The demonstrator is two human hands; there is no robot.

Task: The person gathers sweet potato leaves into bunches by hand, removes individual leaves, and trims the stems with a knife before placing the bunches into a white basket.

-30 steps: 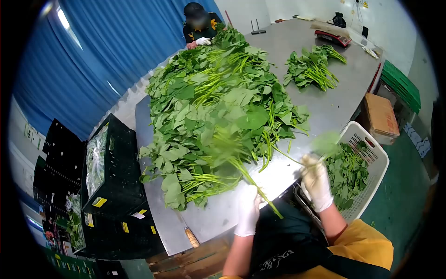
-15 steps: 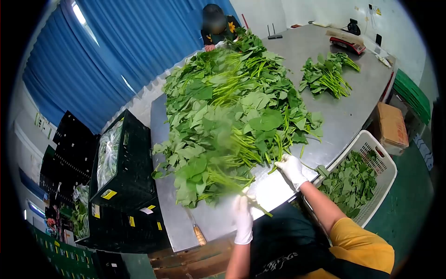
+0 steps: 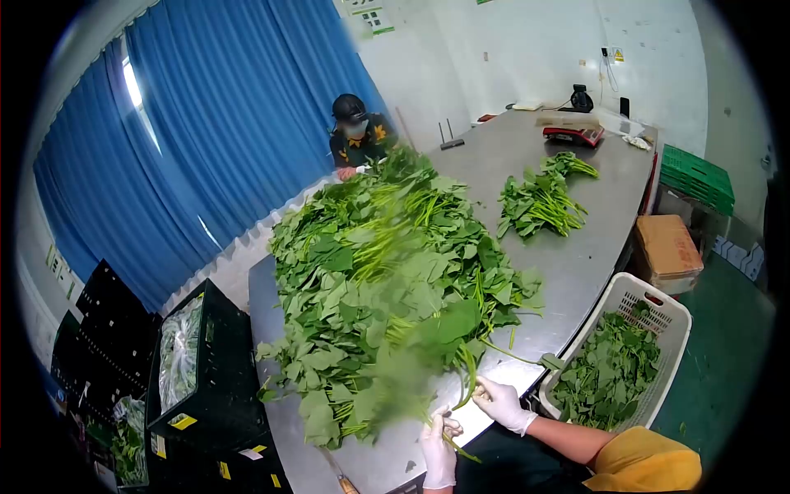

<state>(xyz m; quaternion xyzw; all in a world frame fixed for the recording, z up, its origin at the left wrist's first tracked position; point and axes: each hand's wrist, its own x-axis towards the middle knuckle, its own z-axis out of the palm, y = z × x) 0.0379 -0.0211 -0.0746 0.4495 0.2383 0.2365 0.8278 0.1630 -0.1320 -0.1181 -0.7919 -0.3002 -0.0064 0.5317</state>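
On steel table (image 3: 592, 255), two hands, one bunch (image 3: 403, 370)

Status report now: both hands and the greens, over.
Left hand shut on a bunch of stems. Right hand pinching one stem beside it. Big leaf pile crowds the table; white basket at right.

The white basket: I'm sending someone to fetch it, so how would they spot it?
Find the steel table heaped with greens. At its near right corner, on the green floor, the white basket holds loose leaves. Unlike the black crates left, it is white with slotted sides.
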